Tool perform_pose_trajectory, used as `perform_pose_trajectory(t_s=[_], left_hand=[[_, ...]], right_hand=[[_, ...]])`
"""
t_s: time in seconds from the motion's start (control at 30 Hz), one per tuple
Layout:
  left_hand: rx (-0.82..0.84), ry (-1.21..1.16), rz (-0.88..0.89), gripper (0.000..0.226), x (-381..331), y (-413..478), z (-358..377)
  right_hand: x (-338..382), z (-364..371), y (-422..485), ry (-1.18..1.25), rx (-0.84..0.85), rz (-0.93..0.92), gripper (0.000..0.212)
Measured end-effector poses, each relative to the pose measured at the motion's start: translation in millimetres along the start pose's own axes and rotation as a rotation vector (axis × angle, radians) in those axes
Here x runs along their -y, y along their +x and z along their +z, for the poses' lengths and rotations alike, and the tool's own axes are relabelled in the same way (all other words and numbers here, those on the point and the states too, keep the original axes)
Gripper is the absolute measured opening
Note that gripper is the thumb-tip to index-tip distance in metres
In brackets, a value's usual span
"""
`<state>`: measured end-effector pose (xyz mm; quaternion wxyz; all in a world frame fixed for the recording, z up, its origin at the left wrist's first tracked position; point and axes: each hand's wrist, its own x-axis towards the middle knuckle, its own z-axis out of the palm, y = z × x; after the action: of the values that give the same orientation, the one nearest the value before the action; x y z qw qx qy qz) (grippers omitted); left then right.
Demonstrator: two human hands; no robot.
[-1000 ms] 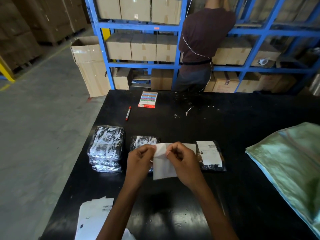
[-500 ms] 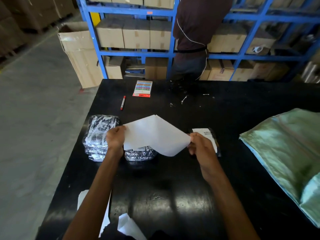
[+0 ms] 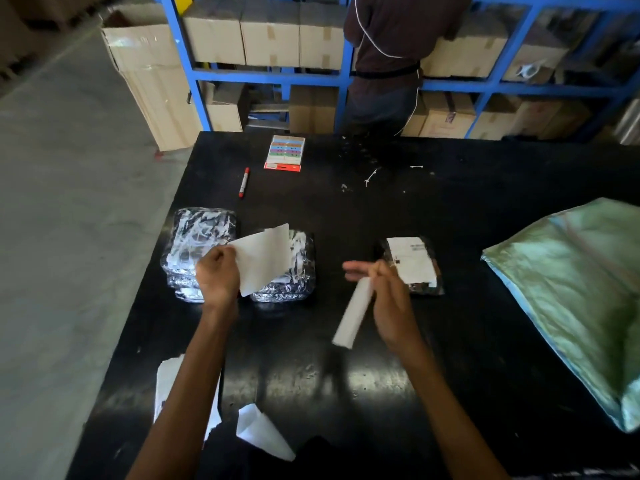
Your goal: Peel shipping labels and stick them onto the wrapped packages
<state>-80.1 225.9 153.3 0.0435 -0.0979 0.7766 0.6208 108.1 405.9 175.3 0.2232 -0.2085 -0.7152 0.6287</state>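
White papers: two pieces, one in each hand, held well apart. The peel looks finished to me, and the sticking is not yet begun.
Stack of wrapped packages [image 3: 197,244]: shiny film bundles piled at the table's left, no label on top.
Single wrapped package [image 3: 298,271]: just beside the stack and unlabelled, so the likely target.
White sheet [image 3: 265,258]: held up over that single package, hiding part of it.
Labelled package [image 3: 412,265]: lying further right with its label on top. That one is finished.
White strip [image 3: 353,313]: edge-on and blurred, so I cannot tell whether it is label or backing.
Left hand [image 3: 218,275]: fist clamped on the sheet's edge.
Right hand [image 3: 384,299]: pinching the strip, with its fingers [image 3: 353,271] stretched out leftward.
Next move: I reckon the sticky piece goes adhesive-down on the bare package and gets smoothed flat, and the other piece is dropped.
Blue rack [image 3: 343,77]: stacked with cartons, and a person [image 3: 388,46] stands at it.
Black table [image 3: 381,209]: glossy, with scraps scattered at the far end.
Green sack [image 3: 571,289]: slumped on the table's right side.
Loose papers [image 3: 259,431]: lying at the near edge.
Sticker card [image 3: 284,152]: coloured rows, on the far side of the table.
Red marker [image 3: 244,181]: near the card.
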Motion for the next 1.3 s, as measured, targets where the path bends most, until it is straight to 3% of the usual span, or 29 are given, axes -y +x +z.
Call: perform_pose_trajectory(t_s=[0.1, 0.3, 0.5, 0.63, 0.73, 0.83, 0.93, 1.07, 1.2, 1.3], left_hand=[[0.031, 0.001, 0.012, 0.024, 9.4, -9.4, -2.8], [0.033, 0.083, -0.075, 0.026, 42.8, -21.9, -30.6], [0.054, 0.186, -0.122, 0.032, 65.6, -36.0, -50.0], [0.022, 0.195, -0.114, 0.02, 65.4, -43.4, -48.7], [0.022, 0.207, -0.114, 0.023, 66.1, -43.1, -44.5], [0.036, 0.235, -0.059, 0.022, 63.7, -44.5, -37.5], [0.058, 0.281, 0.036, 0.023, 61.8, -52.0, -33.5], [0.069, 0.333, 0.21, 0.021, 59.7, -63.9, -31.5], [0.104, 0.301, 0.444, 0.017, 50.2, -76.8, -24.4], [0.211, 0.32, 0.633, 0.014, 46.7, -79.3, -22.5]], right_hand=[[-49.3, 16.0, -8.7, -0.226, 0.115, 0.066, 0.016], [-140.8, 58.5, -47.4, -0.503, 0.422, 0.27, 0.033], [-190.7, 64.8, -74.8, -0.562, 0.575, 0.402, 0.019], [-185.9, 67.1, -78.0, -0.6, 0.552, 0.357, 0.011], [-178.0, 67.8, -79.1, -0.666, 0.515, 0.305, 0.032], [-171.3, 68.0, -75.4, -0.692, 0.426, 0.313, 0.025], [-154.7, 71.9, -65.2, -0.499, 0.252, 0.349, 0.011], [-99.2, 80.5, -26.1, -0.076, 0.087, 0.44, 0.013], [-48.2, 85.5, 24.0, -0.036, 0.046, 0.564, 0.04], [-26.9, 86.5, 52.1, -0.017, 0.063, 0.617, 0.039]])
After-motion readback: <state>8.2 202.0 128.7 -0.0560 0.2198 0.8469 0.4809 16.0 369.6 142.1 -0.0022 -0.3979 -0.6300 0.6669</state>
